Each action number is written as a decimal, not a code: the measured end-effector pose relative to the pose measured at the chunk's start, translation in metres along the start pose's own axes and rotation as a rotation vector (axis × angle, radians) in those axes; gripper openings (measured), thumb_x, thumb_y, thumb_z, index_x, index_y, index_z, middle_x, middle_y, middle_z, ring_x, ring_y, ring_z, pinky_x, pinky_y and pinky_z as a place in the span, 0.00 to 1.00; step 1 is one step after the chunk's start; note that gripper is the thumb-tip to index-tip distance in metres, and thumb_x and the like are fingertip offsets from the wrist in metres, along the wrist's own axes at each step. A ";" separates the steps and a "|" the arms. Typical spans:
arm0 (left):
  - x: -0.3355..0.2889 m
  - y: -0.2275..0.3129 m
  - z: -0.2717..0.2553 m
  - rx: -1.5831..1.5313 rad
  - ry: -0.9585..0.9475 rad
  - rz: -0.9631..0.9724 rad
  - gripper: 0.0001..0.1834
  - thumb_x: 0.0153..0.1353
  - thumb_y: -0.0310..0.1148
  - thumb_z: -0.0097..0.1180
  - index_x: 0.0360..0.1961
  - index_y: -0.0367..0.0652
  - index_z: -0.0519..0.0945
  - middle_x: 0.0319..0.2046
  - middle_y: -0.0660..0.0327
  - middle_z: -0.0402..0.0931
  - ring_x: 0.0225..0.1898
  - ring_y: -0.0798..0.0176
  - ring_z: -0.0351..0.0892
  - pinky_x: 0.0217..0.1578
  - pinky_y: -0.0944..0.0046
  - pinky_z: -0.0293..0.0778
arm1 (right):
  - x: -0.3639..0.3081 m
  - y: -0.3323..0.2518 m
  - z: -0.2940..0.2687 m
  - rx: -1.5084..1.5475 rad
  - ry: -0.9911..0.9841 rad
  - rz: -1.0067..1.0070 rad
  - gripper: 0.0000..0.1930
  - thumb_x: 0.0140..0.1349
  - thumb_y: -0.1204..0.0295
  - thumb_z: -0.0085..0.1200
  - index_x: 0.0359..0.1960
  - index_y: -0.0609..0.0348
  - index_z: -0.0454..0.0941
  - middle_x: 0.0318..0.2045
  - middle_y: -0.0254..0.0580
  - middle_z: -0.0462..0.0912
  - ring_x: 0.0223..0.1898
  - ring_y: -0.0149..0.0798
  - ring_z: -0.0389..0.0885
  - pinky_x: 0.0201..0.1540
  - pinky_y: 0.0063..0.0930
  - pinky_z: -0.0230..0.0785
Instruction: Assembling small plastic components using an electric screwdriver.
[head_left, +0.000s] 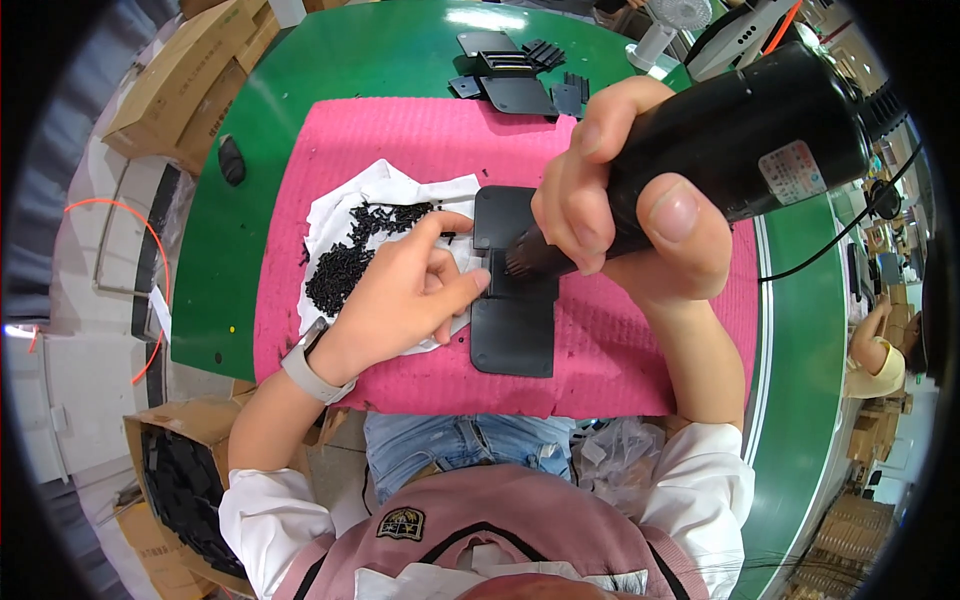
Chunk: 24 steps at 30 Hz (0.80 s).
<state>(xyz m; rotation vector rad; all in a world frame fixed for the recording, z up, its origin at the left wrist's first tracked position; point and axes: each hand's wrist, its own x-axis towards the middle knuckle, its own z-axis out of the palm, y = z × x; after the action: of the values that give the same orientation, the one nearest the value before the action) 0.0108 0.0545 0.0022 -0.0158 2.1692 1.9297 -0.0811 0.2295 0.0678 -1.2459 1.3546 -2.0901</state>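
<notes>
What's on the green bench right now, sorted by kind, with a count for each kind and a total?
Black electric screwdriver, in the right hand: 1
Flat black plate, steadied by the left hand: 1
Pile of black screws: 1
White cloth: 1
Pink mat: 1
Heap of spare black parts: 1
Total: 6

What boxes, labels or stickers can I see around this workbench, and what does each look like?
Sticker: on the black power tool held in the right hand; small rectangle, white and red.
Cardboard boxes: stacked past the green table, upper left; brown, rectangular.
Open carton: on the floor, lower left; brown, filled with black parts.
Badge: on the pink top, bottom centre; small, dark with gold.
</notes>
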 end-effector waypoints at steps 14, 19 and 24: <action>0.008 -0.002 0.005 -0.090 -0.165 -0.162 0.20 0.59 0.24 0.51 0.47 0.33 0.55 0.17 0.59 0.69 0.14 0.62 0.76 0.15 0.68 0.68 | 0.007 0.002 0.017 0.053 -0.080 0.072 0.18 0.48 0.65 0.61 0.32 0.61 0.65 0.14 0.34 0.68 0.14 0.26 0.64 0.17 0.20 0.59; 0.004 0.002 0.007 -0.083 -0.121 -0.140 0.19 0.58 0.23 0.52 0.46 0.34 0.57 0.16 0.59 0.70 0.13 0.62 0.76 0.14 0.68 0.68 | 0.008 0.006 0.017 0.093 -0.068 0.099 0.19 0.48 0.66 0.62 0.31 0.62 0.65 0.15 0.35 0.68 0.14 0.26 0.64 0.16 0.20 0.58; 0.003 0.005 0.008 -0.120 -0.118 -0.172 0.19 0.57 0.23 0.53 0.45 0.34 0.57 0.15 0.58 0.70 0.12 0.62 0.76 0.12 0.68 0.66 | 0.005 0.002 0.017 0.079 -0.062 0.148 0.18 0.48 0.67 0.62 0.31 0.63 0.65 0.14 0.35 0.67 0.14 0.26 0.65 0.16 0.20 0.57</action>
<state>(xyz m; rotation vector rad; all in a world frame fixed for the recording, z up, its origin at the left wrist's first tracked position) 0.0086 0.0634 0.0059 -0.1036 1.9093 1.9092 -0.0705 0.2162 0.0713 -1.1330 1.2837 -1.9676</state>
